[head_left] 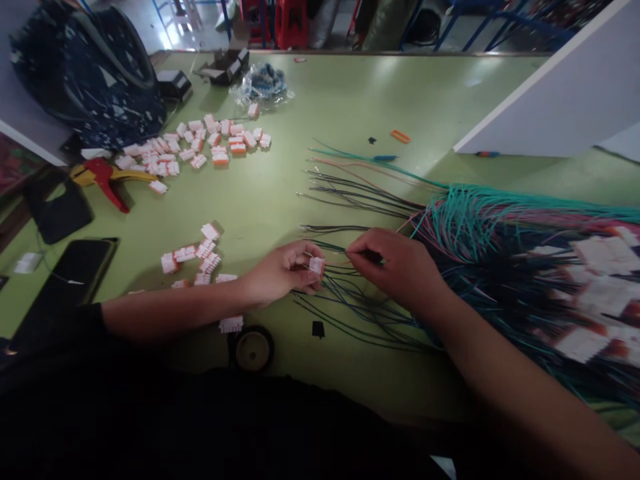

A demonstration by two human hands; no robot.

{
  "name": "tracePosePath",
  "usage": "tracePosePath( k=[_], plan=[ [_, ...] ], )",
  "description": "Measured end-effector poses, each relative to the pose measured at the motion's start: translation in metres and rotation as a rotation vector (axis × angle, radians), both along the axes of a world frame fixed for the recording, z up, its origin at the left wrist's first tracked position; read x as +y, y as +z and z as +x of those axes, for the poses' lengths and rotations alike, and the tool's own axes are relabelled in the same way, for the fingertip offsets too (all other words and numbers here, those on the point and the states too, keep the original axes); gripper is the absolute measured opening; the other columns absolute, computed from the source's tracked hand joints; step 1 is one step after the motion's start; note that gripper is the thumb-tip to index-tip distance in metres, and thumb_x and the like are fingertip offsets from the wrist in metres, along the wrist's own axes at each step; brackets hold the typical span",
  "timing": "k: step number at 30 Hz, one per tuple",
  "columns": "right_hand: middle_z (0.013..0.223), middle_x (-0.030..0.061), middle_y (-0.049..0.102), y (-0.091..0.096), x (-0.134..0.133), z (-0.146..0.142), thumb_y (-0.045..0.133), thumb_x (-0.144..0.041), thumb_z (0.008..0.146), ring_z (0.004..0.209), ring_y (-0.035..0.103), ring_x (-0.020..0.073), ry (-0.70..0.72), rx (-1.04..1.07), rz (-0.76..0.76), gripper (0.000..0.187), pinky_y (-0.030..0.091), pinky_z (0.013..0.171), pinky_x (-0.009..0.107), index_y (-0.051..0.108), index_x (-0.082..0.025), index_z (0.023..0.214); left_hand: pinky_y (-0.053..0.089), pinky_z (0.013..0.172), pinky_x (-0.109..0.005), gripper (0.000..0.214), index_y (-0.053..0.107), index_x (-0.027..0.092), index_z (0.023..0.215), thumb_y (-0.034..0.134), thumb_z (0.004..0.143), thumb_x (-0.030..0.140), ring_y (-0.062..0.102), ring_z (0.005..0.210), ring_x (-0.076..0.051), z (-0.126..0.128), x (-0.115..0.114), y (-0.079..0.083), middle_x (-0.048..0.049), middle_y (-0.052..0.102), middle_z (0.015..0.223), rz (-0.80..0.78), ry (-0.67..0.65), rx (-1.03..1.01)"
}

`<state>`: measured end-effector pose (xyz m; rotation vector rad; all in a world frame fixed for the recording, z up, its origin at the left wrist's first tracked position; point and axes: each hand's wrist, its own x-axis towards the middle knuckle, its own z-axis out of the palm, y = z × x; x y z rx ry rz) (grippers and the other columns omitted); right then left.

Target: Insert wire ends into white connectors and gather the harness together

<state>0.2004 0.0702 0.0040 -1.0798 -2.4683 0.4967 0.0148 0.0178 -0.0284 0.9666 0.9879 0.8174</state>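
The left hand point(299, 265) holds a white connector point(316, 265) near the right hand point(395, 267), which pinches a wire point(334, 247).

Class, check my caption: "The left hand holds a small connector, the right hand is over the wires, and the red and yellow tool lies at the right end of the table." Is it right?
Not quite: the head view shows the red and yellow tool on the left side of the table. The rest stands.
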Motion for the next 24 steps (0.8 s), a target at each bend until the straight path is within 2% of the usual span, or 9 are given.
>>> tracePosePath(
  k=[16, 24],
  plan=[
    [0.063, 0.0017, 0.06, -0.0009, 0.0005, 0.0022, 0.047, -0.016, 0.076, 0.058, 0.052, 0.0126, 0.051, -0.076, 0.012, 0.017, 0.036, 0.056, 0.024, 0.058, -0.018, 0.064, 0.047, 0.064, -0.025, 0.018, 0.046, 0.016, 0.087, 0.058, 0.074, 0.013, 0.059, 0.065, -0.009, 0.0003, 0.0004, 0.0009, 0.0035, 0.056, 0.071, 0.007, -0.044, 0.072],
    [0.066, 0.0025, 0.063, 0.0005, 0.0008, 0.0033, 0.046, -0.018, 0.078, 0.062, 0.054, 0.013, 0.061, -0.107, 0.016, 0.019, 0.037, 0.058, 0.023, 0.061, -0.017, 0.068, 0.046, 0.062, -0.022, 0.016, 0.044, 0.015, 0.085, 0.053, 0.076, 0.005, 0.057, 0.061, -0.006, 0.002, -0.0007, 0.0046, 0.0046, 0.055, 0.069, -0.023, -0.046, 0.077]
  ],
)
